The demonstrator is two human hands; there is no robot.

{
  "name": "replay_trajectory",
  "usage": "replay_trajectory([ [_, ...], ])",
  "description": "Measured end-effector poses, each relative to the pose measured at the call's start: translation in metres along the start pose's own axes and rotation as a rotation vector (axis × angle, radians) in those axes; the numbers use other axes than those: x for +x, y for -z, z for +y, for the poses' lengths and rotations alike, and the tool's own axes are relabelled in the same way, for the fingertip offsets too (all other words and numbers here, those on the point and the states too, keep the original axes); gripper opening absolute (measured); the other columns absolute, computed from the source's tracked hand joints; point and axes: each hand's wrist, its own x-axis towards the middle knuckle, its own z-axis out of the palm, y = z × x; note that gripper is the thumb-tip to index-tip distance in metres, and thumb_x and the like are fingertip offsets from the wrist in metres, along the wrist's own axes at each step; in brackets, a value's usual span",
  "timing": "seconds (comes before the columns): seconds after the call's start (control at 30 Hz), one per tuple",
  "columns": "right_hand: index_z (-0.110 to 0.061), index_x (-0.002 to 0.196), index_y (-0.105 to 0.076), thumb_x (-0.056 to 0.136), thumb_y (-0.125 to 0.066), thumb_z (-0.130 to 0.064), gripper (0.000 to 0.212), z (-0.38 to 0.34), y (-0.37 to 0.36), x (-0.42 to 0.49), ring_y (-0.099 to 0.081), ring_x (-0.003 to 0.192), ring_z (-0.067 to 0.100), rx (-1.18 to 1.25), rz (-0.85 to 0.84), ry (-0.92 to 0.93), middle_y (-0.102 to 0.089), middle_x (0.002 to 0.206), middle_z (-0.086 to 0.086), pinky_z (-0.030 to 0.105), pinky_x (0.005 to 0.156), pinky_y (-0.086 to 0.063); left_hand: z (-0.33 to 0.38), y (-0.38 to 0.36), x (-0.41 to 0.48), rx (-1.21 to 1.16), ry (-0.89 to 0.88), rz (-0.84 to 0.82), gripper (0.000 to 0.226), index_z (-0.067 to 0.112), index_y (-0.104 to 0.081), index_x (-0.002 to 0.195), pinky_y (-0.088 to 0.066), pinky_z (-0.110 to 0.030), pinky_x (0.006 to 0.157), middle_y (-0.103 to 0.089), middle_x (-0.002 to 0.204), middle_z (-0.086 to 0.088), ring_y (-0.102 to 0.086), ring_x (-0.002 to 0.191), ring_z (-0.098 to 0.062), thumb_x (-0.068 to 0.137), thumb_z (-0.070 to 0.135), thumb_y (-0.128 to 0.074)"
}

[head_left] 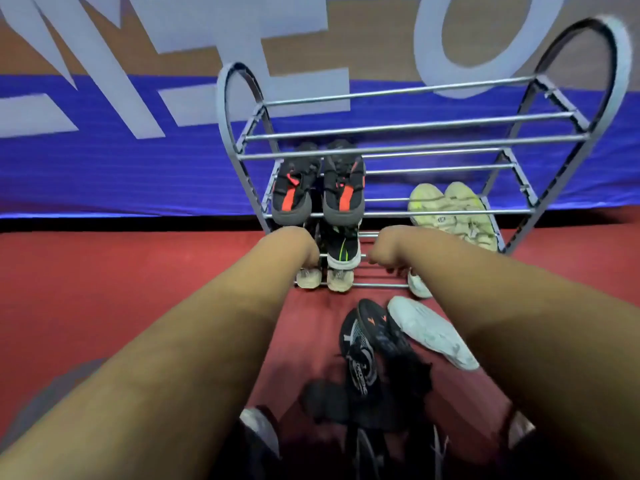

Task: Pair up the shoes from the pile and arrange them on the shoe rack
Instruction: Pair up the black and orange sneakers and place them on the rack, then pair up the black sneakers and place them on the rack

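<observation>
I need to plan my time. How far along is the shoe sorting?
Roughly halfway. Done: the black-and-red pair, the pale yellow pair and a beige pair sit on the rack. In hand: both hands reach low into it. Left: a white sneaker and black shoes on the floor.

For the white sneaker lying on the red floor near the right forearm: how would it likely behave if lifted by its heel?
The white sneaker looks low-cut and slim, so probably light and manageable one-handed. Its sole seems stiff enough to hold shape, though the upper may flex. It lies tilted against the black shoe pile, so lifting it might nudge them.
</observation>
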Motion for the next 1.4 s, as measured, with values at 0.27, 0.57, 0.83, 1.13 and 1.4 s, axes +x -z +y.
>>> replay_trajectory([
  [0.27,-0.01,0.118,-0.072,0.095,-0.062,-0.032,0.033,0.066,-0.161,0.025,-0.07,0.108,0.032,-0.005,-0.133,-0.089,-0.072,0.118,0.015,0.033,0.084,-0.053,0.013,-0.195,0.028,0.069,-0.203,-0.294,0.034,0.005,-0.074,0.115,-0.055,-0.035,0.088,-0.073,0.125,-0.016,-0.071,0.105,-0.033,0.1,0.032,-0.06],
  [0.57,-0.009,0.142,-0.053,0.091,-0.065,-0.049,0.066,0.127,-0.273,0.026,-0.049,0.13,0.041,-0.068,-0.083,-0.16,-0.051,0.142,0.019,0.044,0.104,-0.045,-0.006,-0.325,0.014,-0.202,-0.092,-0.241,0.063,0.027,-0.067,0.136,-0.048,-0.039,0.108,-0.07,0.135,-0.007,-0.064,0.124,-0.034,0.09,0.067,-0.053],
  [0.83,-0.011,0.129,-0.055,0.084,-0.066,-0.038,0.054,0.131,-0.284,0.029,-0.056,0.122,0.04,-0.102,-0.034,0.0,-0.054,0.134,0.015,0.045,0.099,-0.049,-0.02,-0.328,0.036,-0.356,-0.28,-0.38,0.043,0.034,-0.073,0.121,-0.042,-0.036,0.116,-0.064,0.138,0.003,-0.058,0.133,-0.023,0.084,0.055,-0.078],
  [1.13,-0.003,0.146,-0.041,0.096,-0.059,-0.033,0.061,0.127,-0.288,0.036,-0.05,0.134,0.043,-0.057,-0.146,-0.071,-0.044,0.147,0.022,0.047,0.111,-0.044,-0.023,-0.331,0.011,0.41,-0.375,-0.245,0.099,0.017,-0.033,0.156,-0.037,-0.053,0.118,-0.043,0.156,-0.006,-0.043,0.142,-0.035,0.071,0.03,-0.082],
  [1.4,-0.001,0.126,-0.065,0.101,-0.051,-0.065,0.07,0.129,-0.276,0.038,-0.065,0.111,0.036,0.03,-0.167,-0.015,-0.069,0.122,0.022,0.033,0.083,-0.044,-0.069,-0.221,0.018,-0.266,0.032,-1.057,0.033,0.008,-0.085,0.081,-0.062,-0.028,0.068,-0.079,0.087,-0.016,-0.075,0.068,-0.028,0.082,0.037,-0.068],
])
